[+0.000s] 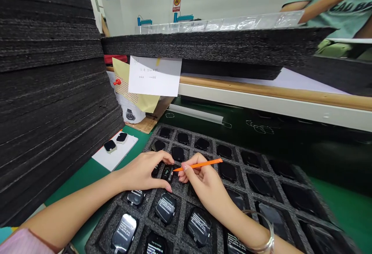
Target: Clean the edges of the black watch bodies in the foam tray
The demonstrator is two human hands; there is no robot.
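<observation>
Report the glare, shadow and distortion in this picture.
Head view throughout: glare whitens the lower-left smartwatch; highlights streak the clear plastic tray; a shadow darkens the top of the handwritten white sheet; the black foam stack leans, probably from wide-angle distortion.

Watch (167, 172) and pen (206, 163). The watch is a small black case without a strap, its dark, round-cornered screen facing up and lit with small pale markings. It is tilted so that its right side shows, and lies over the left part of a grey foam tray (180, 190); whether it rests in a compartment or is raised cannot be told. The pen is slender and bright orange, slanting slightly, its tip at the watch's right edge and its blunt end pointing right, over the tray.
</observation>
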